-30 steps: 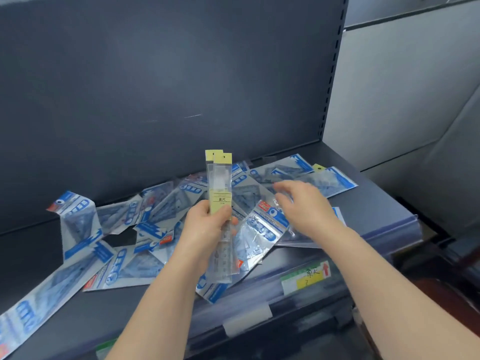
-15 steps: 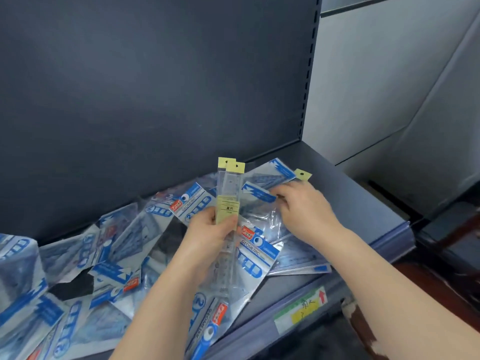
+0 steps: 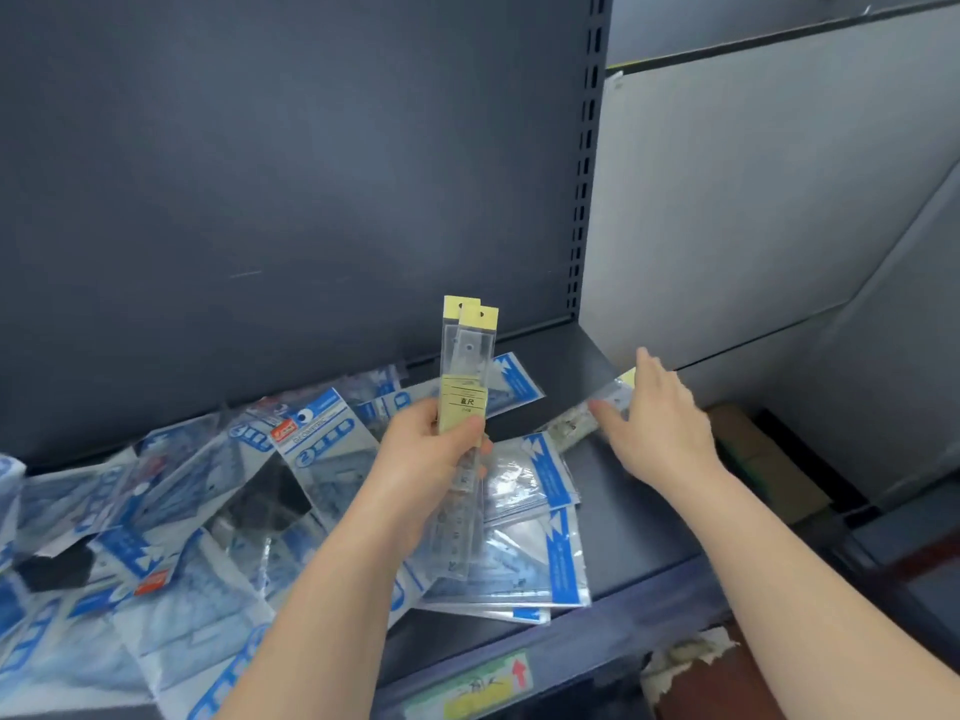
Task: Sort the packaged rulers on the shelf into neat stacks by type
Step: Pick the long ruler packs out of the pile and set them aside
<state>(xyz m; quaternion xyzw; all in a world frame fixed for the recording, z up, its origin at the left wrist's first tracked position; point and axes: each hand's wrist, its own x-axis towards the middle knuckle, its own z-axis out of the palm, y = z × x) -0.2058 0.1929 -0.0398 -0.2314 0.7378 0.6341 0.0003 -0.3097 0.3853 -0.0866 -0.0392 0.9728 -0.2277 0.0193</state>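
Observation:
My left hand [image 3: 431, 459] grips two long clear ruler packs with yellow headers [image 3: 467, 356] and holds them upright over the shelf [image 3: 618, 517]. My right hand [image 3: 660, 423] reaches to the shelf's right end, its fingers straight and spread over another clear yellow-topped ruler pack [image 3: 569, 426] that lies flat there, mostly hidden by the hand. Blue-and-white packs of triangle rulers [image 3: 322, 439] lie scattered across the left and middle of the shelf. A rough stack of the same blue packs [image 3: 524, 543] sits just below the held rulers.
The dark back panel [image 3: 285, 174] rises behind the shelf, with a slotted upright [image 3: 584, 174] at its right. A yellow-green price label [image 3: 483, 688] sits on the front rail. A cardboard box [image 3: 763, 459] lies beyond the shelf's right end, by a grey wall.
My right hand has moved right, from the blue packs in the middle to the clear pack at the shelf's right end. The left hand keeps the two rulers upright.

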